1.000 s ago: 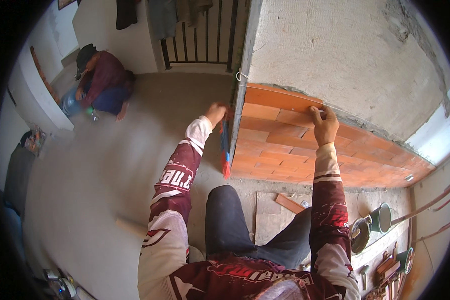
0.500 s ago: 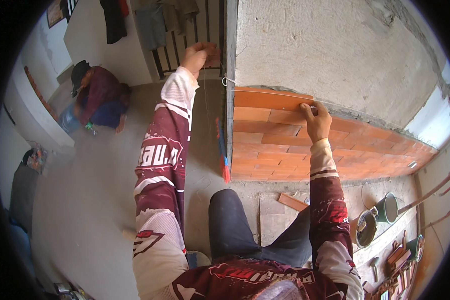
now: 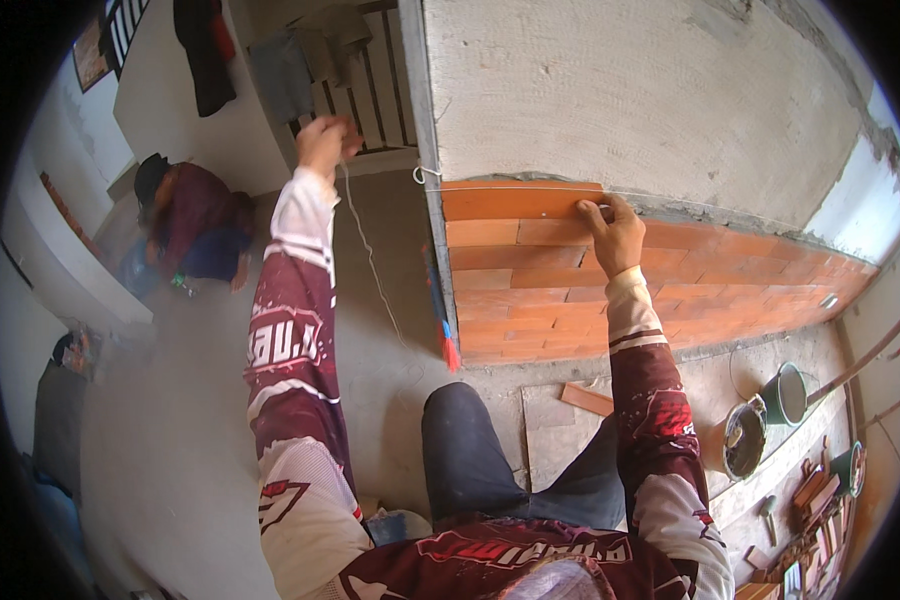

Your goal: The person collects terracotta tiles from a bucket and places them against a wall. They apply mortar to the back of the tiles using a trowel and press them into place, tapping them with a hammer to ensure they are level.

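Raised at the upper left, my left hand [image 3: 328, 145] has its fingers closed on a thin pale string [image 3: 370, 255]; a loose tail of it dangles toward the floor. My right hand [image 3: 618, 238] pinches the right end of a long orange brick tile [image 3: 515, 201] in the top course of the brick facing [image 3: 530, 280]. A taut white line [image 3: 560, 189] runs along that tile's upper part. At the wall's corner edge the line is looped and knotted [image 3: 425, 177].
Grey rendered wall [image 3: 630, 90] rises above the courses. Buckets [image 3: 743, 440], a trowel [image 3: 768, 515] and stacked brick tiles [image 3: 815, 500] lie at lower right. A red-blue brush-like thing [image 3: 448, 345] leans by the corner. Another person [image 3: 192, 220] crouches at left.
My left hand has moved left and down, away from the wall corner, with the string's tail now hanging plainly. My right hand stays at the tile's end; the view has shifted slightly.
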